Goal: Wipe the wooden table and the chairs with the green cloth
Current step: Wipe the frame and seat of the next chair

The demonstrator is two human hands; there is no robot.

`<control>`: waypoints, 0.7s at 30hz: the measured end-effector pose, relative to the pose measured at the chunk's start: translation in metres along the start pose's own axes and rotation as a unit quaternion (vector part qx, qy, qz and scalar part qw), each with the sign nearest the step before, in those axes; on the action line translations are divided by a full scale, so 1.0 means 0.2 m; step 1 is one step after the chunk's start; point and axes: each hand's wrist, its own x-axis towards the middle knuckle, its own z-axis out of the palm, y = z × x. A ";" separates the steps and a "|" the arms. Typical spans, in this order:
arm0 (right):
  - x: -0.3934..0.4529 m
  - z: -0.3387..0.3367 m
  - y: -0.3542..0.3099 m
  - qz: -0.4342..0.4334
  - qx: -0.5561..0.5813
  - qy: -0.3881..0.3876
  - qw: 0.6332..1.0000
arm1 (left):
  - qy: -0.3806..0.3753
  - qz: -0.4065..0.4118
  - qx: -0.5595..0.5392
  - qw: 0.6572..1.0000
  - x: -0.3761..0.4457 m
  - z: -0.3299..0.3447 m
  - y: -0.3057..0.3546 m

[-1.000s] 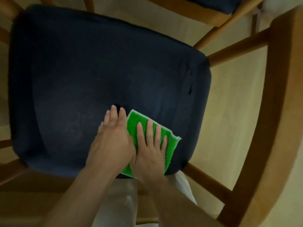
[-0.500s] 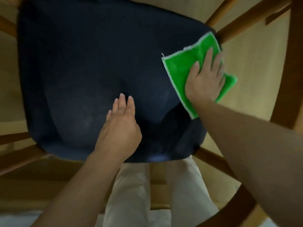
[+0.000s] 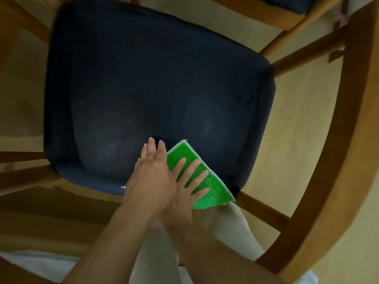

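A wooden chair with a dark navy seat cushion (image 3: pixel 147 83) fills the view from above. The green cloth (image 3: pixel 213 191) with a white edge lies on the seat's near right corner and hangs a little over the front edge. My right hand (image 3: pixel 186 187) presses flat on the cloth with its fingers spread. My left hand (image 3: pixel 151 173) rests flat on the cushion just left of the cloth, partly overlapping the right hand. The cloth's near left part is hidden under both hands.
The chair's curved wooden backrest (image 3: pixel 338 152) arcs down the right side, with rails (image 3: pixel 303 52) joining it to the seat. A second chair (image 3: pixel 276 9) stands at the top right. My legs in pale trousers (image 3: pixel 155 253) are below the seat, over light flooring.
My right hand has drawn the cloth from the seat's far right corner back to the near right corner beside my left hand. The left hand has stayed on the cushion.
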 end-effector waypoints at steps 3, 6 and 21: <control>0.05 0.04 0.07 -0.265 -0.111 -0.030 0.957 | 0.029 -0.038 -0.014 0.999 0.02 -0.02 -0.04; 0.27 -0.09 0.16 -0.463 -0.151 -0.019 0.873 | 0.034 -0.053 -0.020 0.998 0.04 -0.04 -0.09; 0.71 -0.28 -0.37 -0.343 -0.164 0.014 0.925 | -0.086 -0.233 0.038 0.968 -0.14 -0.12 -0.14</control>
